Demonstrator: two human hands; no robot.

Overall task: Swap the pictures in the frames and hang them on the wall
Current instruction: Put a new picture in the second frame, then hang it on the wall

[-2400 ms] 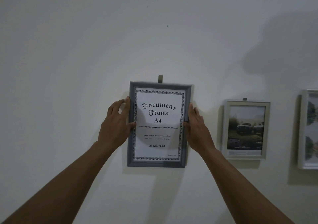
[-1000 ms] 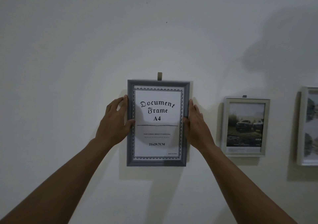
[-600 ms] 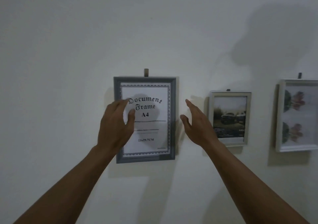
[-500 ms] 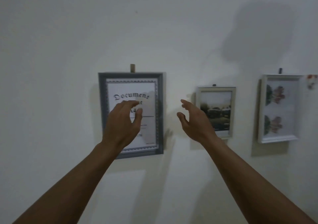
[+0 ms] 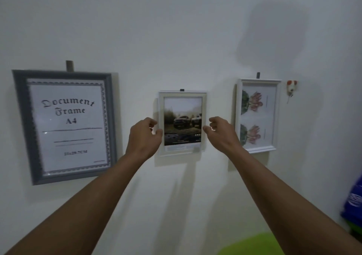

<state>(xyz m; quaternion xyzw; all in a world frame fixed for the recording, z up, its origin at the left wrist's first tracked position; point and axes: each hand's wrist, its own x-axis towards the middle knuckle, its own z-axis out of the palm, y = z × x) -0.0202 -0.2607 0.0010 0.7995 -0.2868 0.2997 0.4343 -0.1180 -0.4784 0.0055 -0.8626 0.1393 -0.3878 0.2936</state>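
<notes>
Looks like a room in someone's home, up against a plain white wall

The wall is painted white and has three framed pictures hung in a row off little hooks: a grey A4 document frame, a small white frame with a truck photo, and a white frame with flower prints. There's also a tiny dog-face wall hook next to that one, which feels pretty homey. Lighting is dim.
</notes>
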